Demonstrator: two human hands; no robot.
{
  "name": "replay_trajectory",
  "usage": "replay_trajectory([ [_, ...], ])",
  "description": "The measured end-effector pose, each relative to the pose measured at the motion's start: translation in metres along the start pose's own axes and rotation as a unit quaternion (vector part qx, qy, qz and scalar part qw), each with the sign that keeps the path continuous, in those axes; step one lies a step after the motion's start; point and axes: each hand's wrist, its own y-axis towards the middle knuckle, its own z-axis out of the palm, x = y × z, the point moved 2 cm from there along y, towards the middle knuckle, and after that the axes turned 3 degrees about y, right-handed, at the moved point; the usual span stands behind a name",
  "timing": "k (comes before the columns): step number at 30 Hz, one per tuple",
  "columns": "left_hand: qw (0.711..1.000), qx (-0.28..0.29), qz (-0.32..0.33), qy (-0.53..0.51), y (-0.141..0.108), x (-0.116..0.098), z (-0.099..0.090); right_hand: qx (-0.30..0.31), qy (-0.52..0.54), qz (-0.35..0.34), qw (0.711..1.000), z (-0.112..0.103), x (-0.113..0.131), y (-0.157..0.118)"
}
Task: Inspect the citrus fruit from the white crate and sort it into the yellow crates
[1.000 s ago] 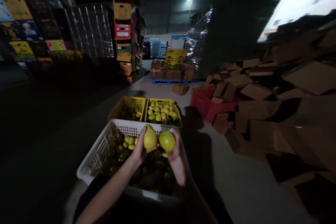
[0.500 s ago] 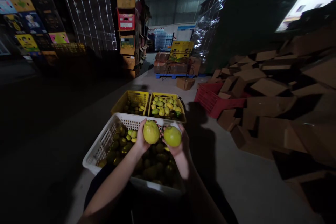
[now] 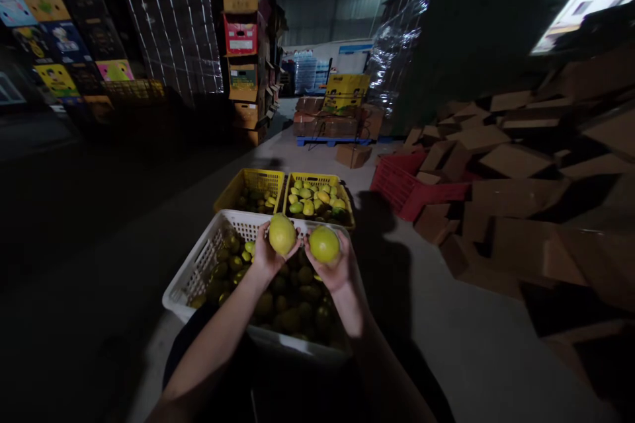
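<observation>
My left hand [image 3: 264,256] is wrapped round a yellow-green papaya [image 3: 282,235] and holds it up over the white crate. Close beside it, my right hand [image 3: 341,272] grips a second, rounder-looking greenish papaya [image 3: 324,244] from below and the right side. The two fruits are a small gap apart. Below both hands stands the white perforated crate [image 3: 184,277], with many green fruits [image 3: 233,264] lying in shadow inside. My forearms hide part of its contents.
Behind the white crate stand a left yellow crate [image 3: 225,193] and a right yellow crate [image 3: 317,178], both holding fruit. To the right are a red crate [image 3: 397,185] and a heap of cardboard boxes [image 3: 516,198]. A tall box stack [image 3: 241,39] and a blue pallet [image 3: 332,141] stand farther back.
Both papayas have been raised slightly, the left one more so and turned in the hand. My grip on each stays closed. The whole view has shifted a little.
</observation>
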Motion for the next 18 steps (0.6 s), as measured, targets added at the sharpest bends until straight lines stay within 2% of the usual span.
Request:
replay_trajectory([
  [2,1.0,-0.009,0.005,-0.011,0.0,-0.003,-0.003,-0.023,0.009,0.045,0.999,0.002,-0.001,-0.002],
  [4,1.0,-0.012,0.01,-0.02,0.0,-0.006,-0.006,-0.02,-0.008,0.067,0.997,0.002,-0.002,-0.004],
  [8,0.998,0.029,0.044,-0.028,-0.004,-0.007,-0.005,0.011,-0.037,0.055,0.998,0.0,-0.003,-0.004],
  [11,0.996,0.058,0.06,-0.037,-0.009,-0.005,-0.002,0.005,-0.017,0.069,0.997,-0.001,-0.005,-0.006],
  [15,0.996,0.051,0.053,-0.054,-0.012,-0.004,-0.001,0.011,0.027,0.105,0.994,0.003,-0.008,-0.009],
  [18,0.997,0.041,0.046,-0.057,-0.012,-0.004,-0.002,-0.011,0.04,0.103,0.994,0.006,-0.009,-0.01],
])
